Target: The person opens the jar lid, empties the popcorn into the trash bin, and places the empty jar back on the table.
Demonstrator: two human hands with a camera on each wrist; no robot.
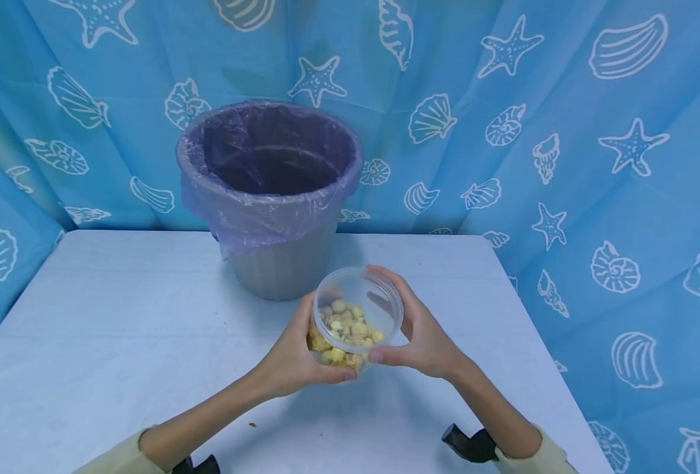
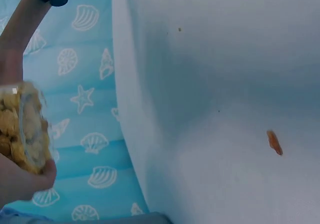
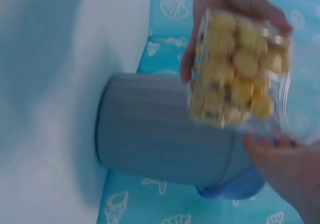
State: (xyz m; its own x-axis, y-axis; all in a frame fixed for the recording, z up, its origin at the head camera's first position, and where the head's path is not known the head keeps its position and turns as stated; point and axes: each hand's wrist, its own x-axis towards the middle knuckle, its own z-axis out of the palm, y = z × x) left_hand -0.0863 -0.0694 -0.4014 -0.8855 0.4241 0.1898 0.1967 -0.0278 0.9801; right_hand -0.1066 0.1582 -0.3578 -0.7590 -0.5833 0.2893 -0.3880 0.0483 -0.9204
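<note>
Both hands hold a clear plastic jar (image 1: pixel 358 316) above the table, in front of the bin. Yellow, rounded popcorn-like pieces (image 3: pixel 232 69) fill much of it, and some space shows under its round top. My left hand (image 1: pixel 299 359) wraps the jar's lower side, thumb across the near face. With fingers on the far side and thumb on the near side, my right hand (image 1: pixel 427 342) grips the rim at the top. In the head view the jar's top faces the camera. Whether that top is a clear lid or an open mouth, I cannot tell.
A grey bin (image 1: pixel 287 266) lined with a purple bag (image 1: pixel 267 214) stands at the table's back edge, its mouth open. The white table (image 1: pixel 119 316) carries a small brown crumb (image 2: pixel 274 142) and tiny specks. A blue seashell-print curtain (image 1: pixel 569 99) hangs behind and at the sides.
</note>
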